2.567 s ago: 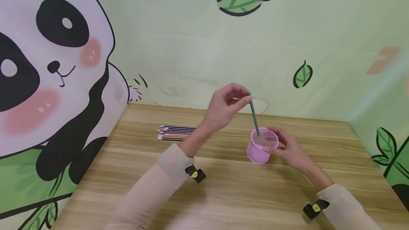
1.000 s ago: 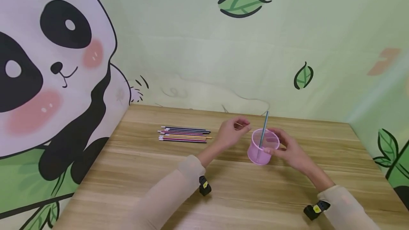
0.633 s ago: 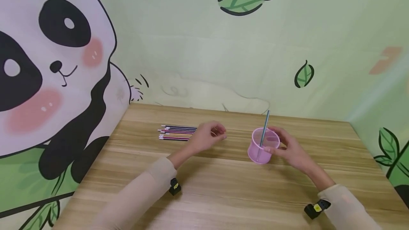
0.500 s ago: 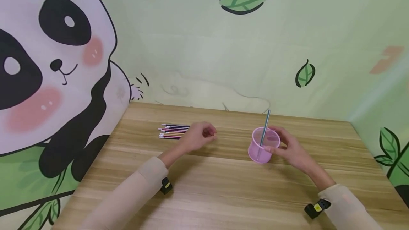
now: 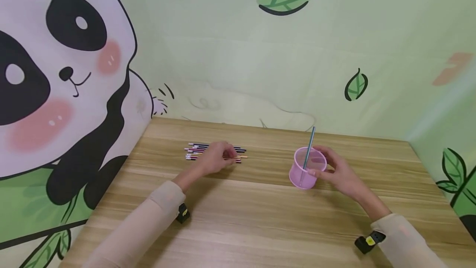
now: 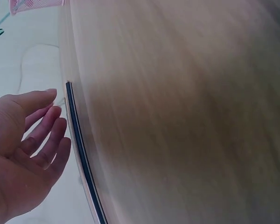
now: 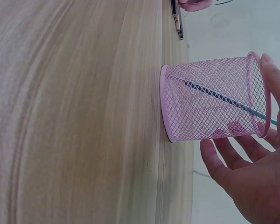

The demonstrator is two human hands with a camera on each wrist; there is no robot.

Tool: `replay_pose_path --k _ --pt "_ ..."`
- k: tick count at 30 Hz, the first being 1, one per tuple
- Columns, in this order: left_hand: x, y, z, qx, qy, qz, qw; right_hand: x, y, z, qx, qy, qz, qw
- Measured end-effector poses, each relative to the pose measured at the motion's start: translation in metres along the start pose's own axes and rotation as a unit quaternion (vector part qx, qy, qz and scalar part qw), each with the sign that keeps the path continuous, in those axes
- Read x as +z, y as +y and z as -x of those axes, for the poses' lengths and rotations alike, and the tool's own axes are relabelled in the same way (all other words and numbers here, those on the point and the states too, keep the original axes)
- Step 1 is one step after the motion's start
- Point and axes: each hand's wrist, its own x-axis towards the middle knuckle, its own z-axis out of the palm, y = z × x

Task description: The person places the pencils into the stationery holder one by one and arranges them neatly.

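Several pencils (image 5: pixel 192 158) with white ends lie side by side on the table at centre left in the head view. Over their middle is my left hand (image 5: pixel 213 157), fingers loosely bent and nothing between them. The left wrist view has this hand (image 6: pixel 25 149) beside a dark pencil (image 6: pixel 81 149), with a gap between fingertips and pencil. To the right stands an upright pink mesh pen holder (image 5: pixel 298 177), a teal pencil (image 5: pixel 311 139) leaning inside it. My right hand (image 5: pixel 343 177) holds the holder's right side, thumb at the rim and fingers around the back.
The wooden table (image 5: pixel 253 218) meets a green wall cloth (image 5: pixel 208 53) behind the pencils and holder. A large panda print (image 5: pixel 74 65) covers the left side. Small black cameras (image 5: pixel 183 213) sit on both wrists.
The teal pencil has gone from my left fingers into the pen holder. My left hand has then moved left and down to the pencils. The right hand keeps its hold on the pen holder.
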Motion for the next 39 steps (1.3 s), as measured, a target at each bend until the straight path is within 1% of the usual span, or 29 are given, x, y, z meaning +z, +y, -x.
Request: replay_pose_path --k 5,12,17,23,29,32,36,39 --pt "0.0020 -0.0002 -0.0011 -0.014 -0.025 0.004 0.9996 -0.0005 0.0009 -0.0008 -0.002 0.001 -0.002 1.0000" --pt "0.0040 0.0004 -0.0029 -0.029 -0.039 -0.008 0.9988 -0.0008 0.0025 -0.0008 -0.005 0.001 -0.001 1.0000" --pt "0.0038 0.0006 -0.0030 -0.032 -0.049 -0.016 0.9982 -0.0014 0.0017 -0.0008 -0.005 0.001 -0.004 1.0000" --pt "0.0068 0.0001 -0.0039 -0.020 -0.071 -0.041 0.9964 -0.0016 0.0011 0.0002 -0.005 0.003 -0.002 1.0000" --pt "0.0089 -0.0006 -0.0031 -0.003 -0.072 -0.039 0.9966 -0.0018 -0.0001 0.0009 -0.004 0.003 -0.003 1.0000" --pt "0.0086 -0.0006 -0.0026 0.000 -0.074 -0.038 0.9965 -0.0019 -0.0005 0.0007 -0.004 0.003 0.000 1.0000" --pt "0.0077 -0.0006 -0.0022 0.005 -0.087 -0.042 0.9953 -0.0014 0.0013 -0.0005 -0.006 0.003 0.002 1.0000" --pt "0.0063 -0.0006 -0.0016 0.019 -0.101 -0.046 0.9936 -0.0006 0.0033 -0.0013 -0.010 0.004 0.001 0.9999"
